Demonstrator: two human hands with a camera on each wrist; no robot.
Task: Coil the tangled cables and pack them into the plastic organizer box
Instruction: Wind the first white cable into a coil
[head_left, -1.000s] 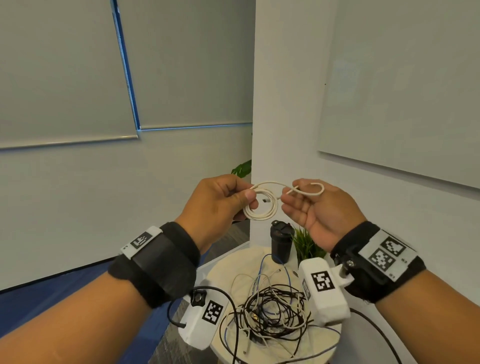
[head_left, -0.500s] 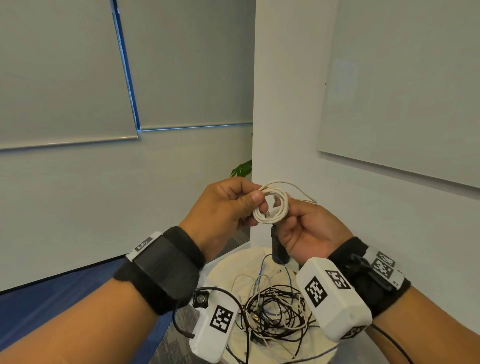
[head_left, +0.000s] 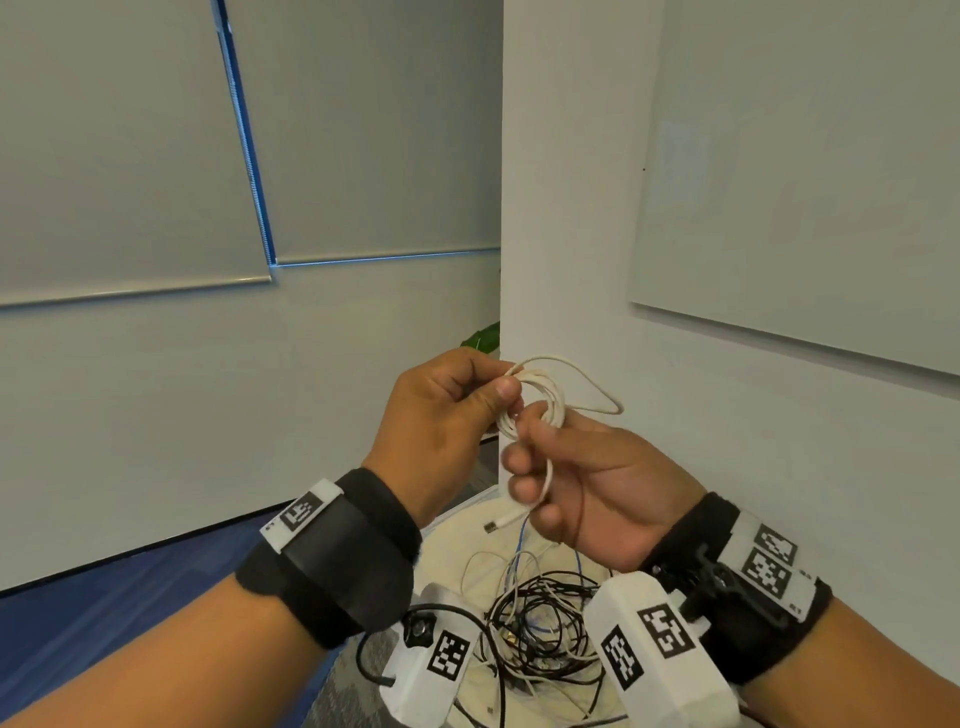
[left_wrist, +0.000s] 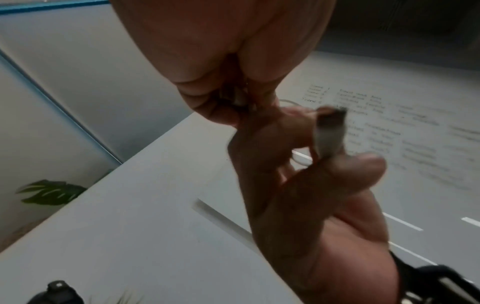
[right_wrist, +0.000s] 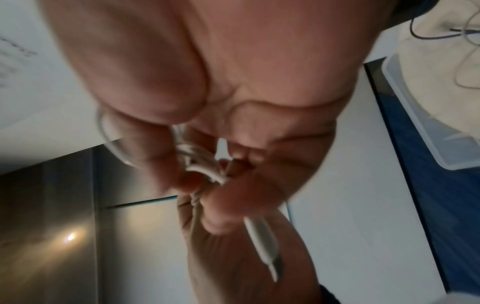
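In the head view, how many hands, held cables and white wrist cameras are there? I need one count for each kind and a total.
Hands: 2 (left hand, right hand)
Held cables: 1 (white cable, gripped by both hands)
Wrist cameras: 2 (left wrist camera, right wrist camera)
Total: 5
The tangled pile is left out; its cables cannot be told apart.

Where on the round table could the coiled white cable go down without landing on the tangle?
Bare top shows on the far part of the round table, between its far rim and the tangled cables, under the left hand and right hand holding the white cable. The middle is crowded; the near part is hidden.
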